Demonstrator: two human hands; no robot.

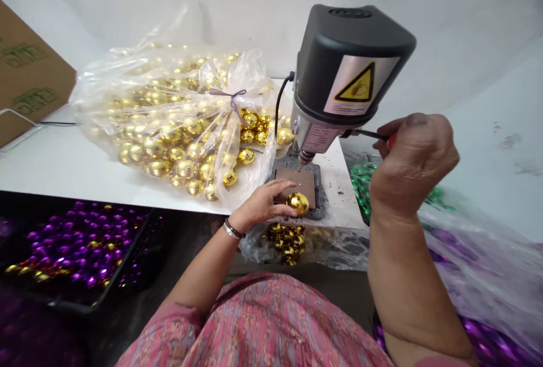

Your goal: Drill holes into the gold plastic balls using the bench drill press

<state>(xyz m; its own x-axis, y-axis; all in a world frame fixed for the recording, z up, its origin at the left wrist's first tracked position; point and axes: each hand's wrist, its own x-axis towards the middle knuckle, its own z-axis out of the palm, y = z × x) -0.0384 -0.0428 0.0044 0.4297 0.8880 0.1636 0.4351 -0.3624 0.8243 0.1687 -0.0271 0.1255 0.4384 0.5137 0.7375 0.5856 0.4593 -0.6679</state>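
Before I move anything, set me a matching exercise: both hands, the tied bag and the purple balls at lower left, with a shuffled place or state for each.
1. Left hand
2. Right hand
3. Tied bag
4. Purple balls

A. On the white table
B. Closed on the lever of the drill press
C. In a dark container
D. Holding a gold ball

Pairs: 1-D, 2-B, 3-A, 4-C

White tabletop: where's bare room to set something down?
Barest: the front-left patch between the brown cardboard box and clear plastic bag of shiny gold balls. Right of the black drill press, a narrow strip carries dark specks. Crowded: the middle, with the bag, the press's base and the left hand holding one gold ball.
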